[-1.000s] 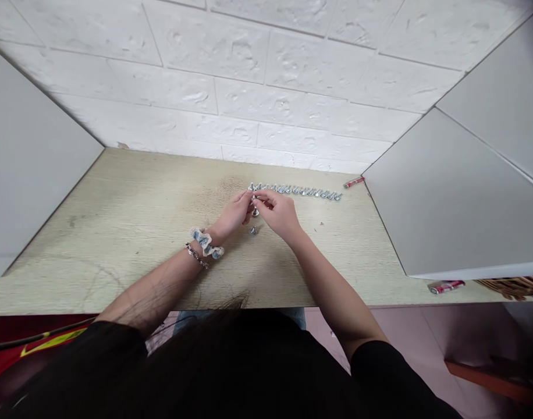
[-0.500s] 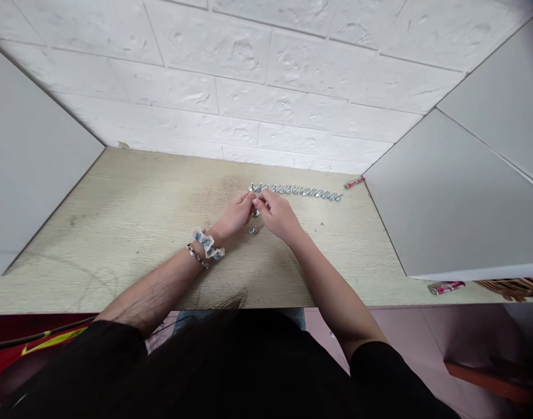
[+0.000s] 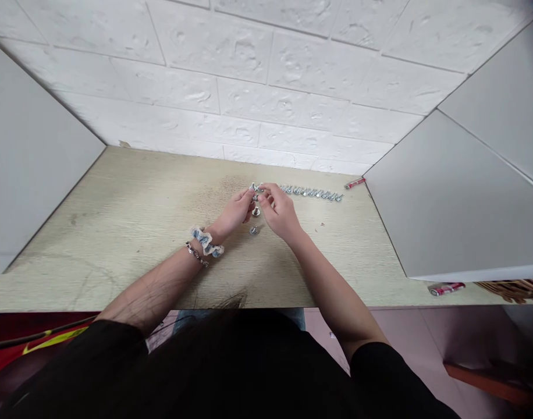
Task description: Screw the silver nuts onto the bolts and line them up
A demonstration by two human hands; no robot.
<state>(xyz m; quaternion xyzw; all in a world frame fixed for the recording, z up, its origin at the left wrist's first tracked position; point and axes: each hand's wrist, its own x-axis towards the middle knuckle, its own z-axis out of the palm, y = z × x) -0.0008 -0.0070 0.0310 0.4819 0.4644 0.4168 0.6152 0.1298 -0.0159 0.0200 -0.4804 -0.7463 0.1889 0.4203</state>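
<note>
A row of small silver metal pieces (image 3: 312, 192) with upright stems runs along the back of the wooden tabletop (image 3: 131, 215). At its left end, my left hand (image 3: 235, 214) is closed in a pinch on a small metal piece (image 3: 255, 198). My right hand (image 3: 279, 210) faces it from the right, fingers curled and apart, its fingertips beside that piece and hiding part of the row. Just below the hands stand two more silver pieces, one (image 3: 256, 212) close under the fingers and another (image 3: 253, 231) nearer to me.
White brick-patterned wall (image 3: 240, 110) behind the tabletop; grey panels at left (image 3: 35, 157) and right (image 3: 445, 203). One red battery (image 3: 354, 184) lies at the row's right end, another (image 3: 447, 288) at the front right beside a brown woven item (image 3: 513, 288).
My right fingers have spread from the pinch and moved slightly over the row. The small piece between my hands now shows more. My left hand has barely moved.
</note>
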